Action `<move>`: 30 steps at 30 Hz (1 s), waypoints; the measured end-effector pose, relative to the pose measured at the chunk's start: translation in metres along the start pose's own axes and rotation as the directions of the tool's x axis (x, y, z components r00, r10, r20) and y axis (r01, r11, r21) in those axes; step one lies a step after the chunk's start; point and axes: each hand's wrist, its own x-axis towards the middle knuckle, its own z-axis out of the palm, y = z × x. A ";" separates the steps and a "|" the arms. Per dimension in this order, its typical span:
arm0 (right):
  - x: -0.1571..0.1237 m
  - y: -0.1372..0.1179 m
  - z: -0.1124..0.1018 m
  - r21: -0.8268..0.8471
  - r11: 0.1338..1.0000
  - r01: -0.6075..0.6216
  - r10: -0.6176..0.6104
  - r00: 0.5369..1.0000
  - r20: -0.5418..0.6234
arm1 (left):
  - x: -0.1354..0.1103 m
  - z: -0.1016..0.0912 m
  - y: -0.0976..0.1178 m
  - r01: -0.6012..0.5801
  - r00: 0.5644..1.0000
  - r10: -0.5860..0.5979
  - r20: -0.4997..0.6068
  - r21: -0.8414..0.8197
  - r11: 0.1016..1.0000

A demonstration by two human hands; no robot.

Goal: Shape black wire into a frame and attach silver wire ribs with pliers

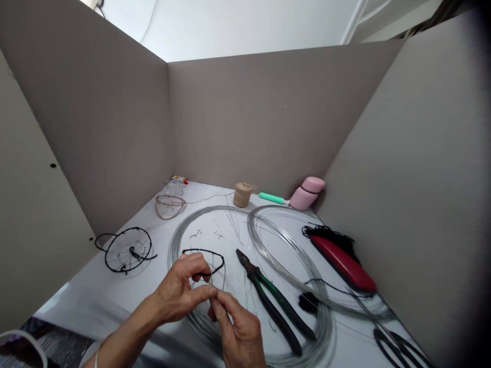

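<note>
My left hand (178,291) is closed around a small wire frame wrapped in black cord (209,251), which sticks out past the fingers. Thin bare wires hang from the frame. Close by, my right hand (241,327) pinches what looks like the end of a thin wire, its fingertips meeting my left thumb; the pinched end is mostly hidden. Both hands are above a large coil of silver wire (175,236) lying on the white table (153,286). To the right of the hands, inside the coil, lie pliers with black and green handles (271,293).
A black-wrapped wire ring (106,255) lies left. Behind are brown wire loops (157,208), a twine spool (241,195), a green-handled tool (271,198) and a pink flask (307,194). Right: a red case (343,263), black yarn (309,302) and scissors (399,347). Grey panels (245,117) enclose the table.
</note>
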 end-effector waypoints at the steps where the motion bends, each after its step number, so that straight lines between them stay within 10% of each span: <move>1: 0.000 0.000 0.000 0.006 1.000 -0.004 0.004 1.000 -0.007 | -0.001 0.001 0.000 -0.005 1.000 0.005 -0.006 0.012 1.000; 21: -0.002 0.004 0.002 0.051 0.998 -0.039 0.039 0.999 0.004 | -0.002 0.010 0.003 -0.059 0.997 0.067 -0.024 0.250 0.966; 30: 0.001 0.020 0.003 -0.009 0.998 0.054 -0.055 0.998 -0.030 | -0.016 0.027 -0.009 -0.259 0.882 0.446 -0.154 0.633 0.730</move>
